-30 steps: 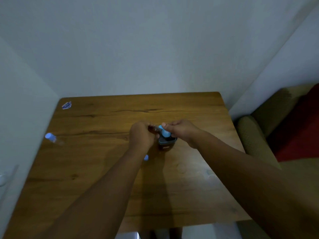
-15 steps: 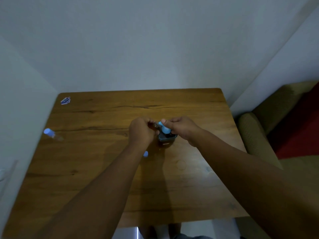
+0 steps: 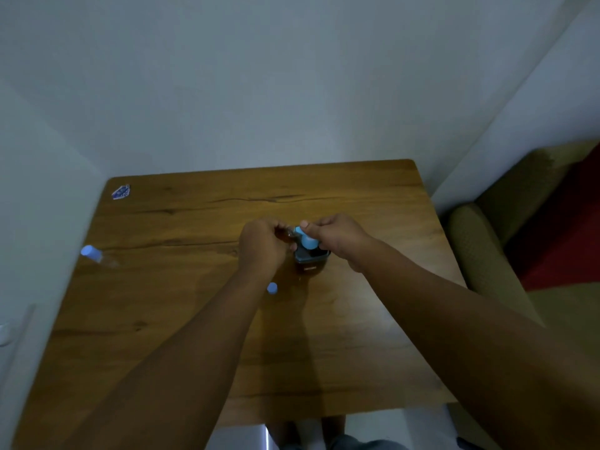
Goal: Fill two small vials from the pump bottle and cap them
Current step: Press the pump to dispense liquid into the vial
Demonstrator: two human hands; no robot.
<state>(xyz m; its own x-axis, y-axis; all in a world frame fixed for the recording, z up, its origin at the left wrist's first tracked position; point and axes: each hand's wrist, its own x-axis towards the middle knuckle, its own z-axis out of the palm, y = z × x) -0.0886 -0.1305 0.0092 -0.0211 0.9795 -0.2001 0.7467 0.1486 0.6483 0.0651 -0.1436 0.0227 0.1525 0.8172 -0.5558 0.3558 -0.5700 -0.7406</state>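
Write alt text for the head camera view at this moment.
At a wooden table, the right hand presses the blue pump bottle while the left hand holds a small vial at its nozzle. A capped vial lies far left; a loose blue cap sits nearby.

A brown wood-grain worktop with darker streaks sits against pale grey-white walls. At its centre, a dark bottle has a light blue pump top. A small light blue cap lies nearby. A clear vial with a light blue cap rests at the left edge. A blue-and-white sticker marks the far left corner. An olive-green chair holds a red cushion.
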